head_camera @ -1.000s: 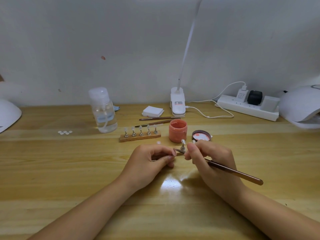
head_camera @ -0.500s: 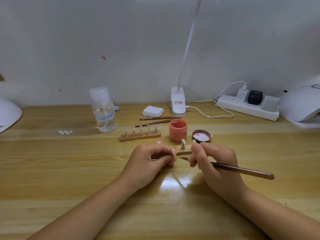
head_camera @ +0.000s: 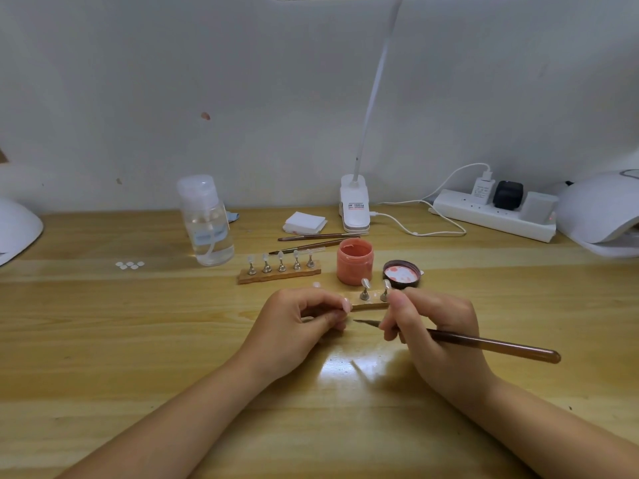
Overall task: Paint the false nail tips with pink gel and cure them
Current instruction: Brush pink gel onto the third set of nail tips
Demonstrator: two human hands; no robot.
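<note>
while the right hand is gripping the brush just in front of the pink gel jar, the left hand is curling its fingers around something i can't make out, hiding the near nail stand's left end.

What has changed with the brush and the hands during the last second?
The right hand lowered the brush: its tip left the nail tips on the near holder and now points level toward the left hand, below the holder's front edge. The left hand kept its pinch. The pink jar, lid and far holder stayed put.
</note>
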